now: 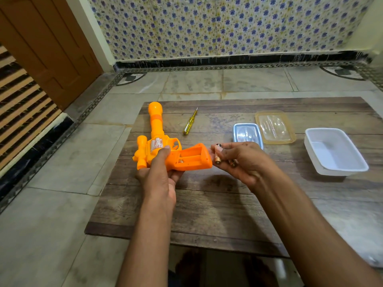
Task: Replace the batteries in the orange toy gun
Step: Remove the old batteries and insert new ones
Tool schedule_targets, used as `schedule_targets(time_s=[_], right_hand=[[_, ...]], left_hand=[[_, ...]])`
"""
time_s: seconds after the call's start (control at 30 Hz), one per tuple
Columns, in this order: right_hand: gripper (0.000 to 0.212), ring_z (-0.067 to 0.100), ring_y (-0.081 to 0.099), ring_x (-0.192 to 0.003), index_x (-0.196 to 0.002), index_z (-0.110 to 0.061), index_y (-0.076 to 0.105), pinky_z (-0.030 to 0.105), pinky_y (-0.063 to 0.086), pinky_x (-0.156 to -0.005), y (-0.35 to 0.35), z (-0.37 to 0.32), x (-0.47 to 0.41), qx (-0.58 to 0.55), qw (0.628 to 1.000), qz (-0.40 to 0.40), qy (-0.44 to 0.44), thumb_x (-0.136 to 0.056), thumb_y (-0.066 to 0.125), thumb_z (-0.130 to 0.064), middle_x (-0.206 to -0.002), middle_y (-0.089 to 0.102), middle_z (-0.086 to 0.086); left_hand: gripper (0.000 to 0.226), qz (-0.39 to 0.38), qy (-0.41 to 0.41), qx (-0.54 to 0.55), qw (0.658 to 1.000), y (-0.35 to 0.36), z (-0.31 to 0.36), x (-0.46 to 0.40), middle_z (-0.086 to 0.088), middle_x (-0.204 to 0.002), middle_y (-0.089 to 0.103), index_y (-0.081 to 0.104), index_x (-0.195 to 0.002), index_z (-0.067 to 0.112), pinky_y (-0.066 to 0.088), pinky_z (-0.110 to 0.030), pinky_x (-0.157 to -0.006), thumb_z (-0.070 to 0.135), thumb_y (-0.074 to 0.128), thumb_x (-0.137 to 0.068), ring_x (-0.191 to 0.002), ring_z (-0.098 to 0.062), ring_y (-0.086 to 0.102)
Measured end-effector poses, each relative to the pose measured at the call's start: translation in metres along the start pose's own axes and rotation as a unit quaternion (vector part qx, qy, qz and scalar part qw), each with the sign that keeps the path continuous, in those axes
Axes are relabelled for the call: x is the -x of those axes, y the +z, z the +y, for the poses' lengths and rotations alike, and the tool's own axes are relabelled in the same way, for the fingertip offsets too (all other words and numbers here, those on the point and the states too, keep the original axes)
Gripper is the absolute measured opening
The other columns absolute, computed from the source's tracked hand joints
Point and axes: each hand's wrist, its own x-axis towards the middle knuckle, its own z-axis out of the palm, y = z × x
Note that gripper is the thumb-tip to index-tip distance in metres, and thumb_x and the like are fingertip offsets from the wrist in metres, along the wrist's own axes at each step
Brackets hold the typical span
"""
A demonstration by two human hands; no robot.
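Orange toy gun (165, 146) lies above the near-left part of the wooden table (207, 204), held up in the left hand (159, 175), whose fingers are wrapped round its body just behind the trigger guard, thumb laid on top by the silver sticker. Its barrel points away toward the far-left corner of the table, and a short scope-like tube sits on its left side. Its grip points right, and the battery compartment (189, 157) in the grip is uncovered and faces up, showing two bare slots with a metal contact at the left end. Just to the right of the grip, the right hand (242, 160) holds batteries (218, 155): one stands nearly upright, pinched between the thumb and fingers, its copper end down, and the end of another shows under the curled fingers beside it. Farther back on the table a yellow-handled screwdriver (190, 122) lies apart from the gun, tip pointing away. To the right stand a small metal tray (247, 134), partly hidden by the right hand, a clear yellowish lid or dish (275, 127) touching it, and, well apart near the right edge, a white plastic tub (334, 151). The table rests on a tiled floor (51, 162).
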Motion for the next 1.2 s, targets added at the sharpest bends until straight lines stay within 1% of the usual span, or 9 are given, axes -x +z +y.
schedule_targets(time_s=[0.27, 0.4, 0.5, 0.57, 0.67, 0.73, 0.8, 0.93, 1.2], right_hand=[[0.017, 0.024, 0.076, -0.077, -0.109, 0.004, 0.065, 0.036, 0.064, -0.072, -0.002, 0.004, -0.003, 0.058, 0.994, 0.045, -0.082, -0.1, 0.052, 0.009, -0.089, 0.074, 0.016], [0.02, 0.015, 0.064, -0.066, -0.11, -0.004, 0.069, 0.027, 0.048, -0.059, -0.004, 0.003, -0.001, 0.219, 0.941, 0.031, -0.255, -0.102, 0.052, 0.003, -0.087, 0.072, 0.008], [0.023, 0.008, 0.049, -0.058, -0.108, -0.002, 0.072, 0.019, 0.038, -0.051, -0.002, 0.003, -0.005, 0.273, 0.905, -0.01, -0.326, -0.102, 0.051, 0.005, -0.087, 0.061, 0.007], [0.025, 0.006, 0.05, -0.064, -0.108, -0.009, 0.075, 0.019, 0.039, -0.058, -0.001, 0.006, -0.009, 0.352, 0.865, -0.023, -0.356, -0.101, 0.054, 0.002, -0.092, 0.058, 0.003], [0.026, 0.01, 0.062, -0.085, -0.112, -0.009, 0.077, 0.011, 0.042, -0.071, 0.002, 0.013, -0.01, 0.511, 0.756, -0.051, -0.406, -0.097, 0.059, 0.0, -0.096, 0.062, 0.006], [0.029, 0.025, 0.067, -0.088, -0.113, -0.007, 0.076, 0.025, 0.051, -0.077, 0.004, 0.017, -0.009, 0.588, 0.677, -0.063, -0.439, -0.09, 0.06, -0.001, -0.097, 0.064, 0.011], [0.032, 0.031, 0.068, -0.088, -0.114, -0.011, 0.074, 0.044, 0.057, -0.073, 0.007, 0.02, -0.006, 0.639, 0.623, -0.071, -0.446, -0.086, 0.061, -0.003, -0.1, 0.065, 0.008], [0.026, 0.036, 0.067, -0.089, -0.113, -0.017, 0.069, 0.047, 0.057, -0.065, 0.011, 0.019, -0.001, 0.703, 0.552, -0.051, -0.446, -0.089, 0.066, -0.008, -0.104, 0.067, 0.004], [0.03, 0.032, 0.062, -0.093, -0.124, -0.018, 0.059, 0.041, 0.052, -0.071, 0.021, 0.014, 0.013, 0.793, 0.466, -0.071, -0.385, -0.095, 0.056, -0.01, -0.123, 0.056, 0.005]], left_hand=[[0.05, 0.001, -0.007, -0.005, 1.0, 0.001, 0.001, 0.001, -0.012, -0.108, 0.072, 0.054, -0.134, 0.015, 0.059, -0.034, -0.048, 0.004, 0.074, -0.089, -0.085, -0.023, 0.074], [0.054, -0.006, -0.003, -0.016, 1.0, 0.0, 0.001, 0.0, -0.012, -0.112, 0.073, 0.053, -0.138, 0.015, 0.059, -0.034, -0.049, 0.005, 0.073, -0.089, -0.088, -0.024, 0.074], [0.049, -0.007, -0.001, -0.026, 1.0, -0.001, 0.0, 0.0, -0.011, -0.113, 0.072, 0.054, -0.132, 0.018, 0.061, -0.035, -0.051, 0.005, 0.074, -0.089, -0.09, -0.024, 0.074], [0.043, -0.006, 0.002, -0.043, 0.999, 0.0, -0.002, 0.0, -0.008, -0.109, 0.072, 0.054, -0.121, 0.023, 0.061, -0.037, -0.055, 0.004, 0.075, -0.088, -0.091, -0.022, 0.073], [0.045, 0.0, 0.012, -0.055, 0.998, 0.002, -0.006, 0.0, -0.011, -0.114, 0.072, 0.054, -0.122, 0.022, 0.062, -0.043, -0.06, 0.004, 0.076, -0.087, -0.097, -0.028, 0.074], [0.056, 0.005, 0.02, -0.063, 0.998, 0.002, -0.008, -0.002, -0.014, -0.119, 0.071, 0.05, -0.133, 0.015, 0.061, -0.043, -0.055, 0.005, 0.077, -0.085, -0.098, -0.032, 0.074], [0.063, 0.015, 0.028, -0.07, 0.997, 0.002, -0.01, -0.004, -0.015, -0.12, 0.07, 0.046, -0.136, 0.013, 0.06, -0.041, -0.053, 0.007, 0.08, -0.083, -0.097, -0.034, 0.074], [0.064, 0.017, 0.029, -0.067, 0.997, 0.003, -0.012, -0.007, -0.018, -0.119, 0.07, 0.046, -0.135, 0.011, 0.06, -0.042, -0.053, 0.008, 0.081, -0.081, -0.095, -0.035, 0.075], [0.063, -0.002, -0.003, -0.04, 0.999, -0.001, -0.009, -0.008, -0.018, -0.12, 0.071, 0.049, -0.14, 0.015, 0.061, -0.041, -0.053, 0.006, 0.078, -0.085, -0.096, -0.035, 0.075]])
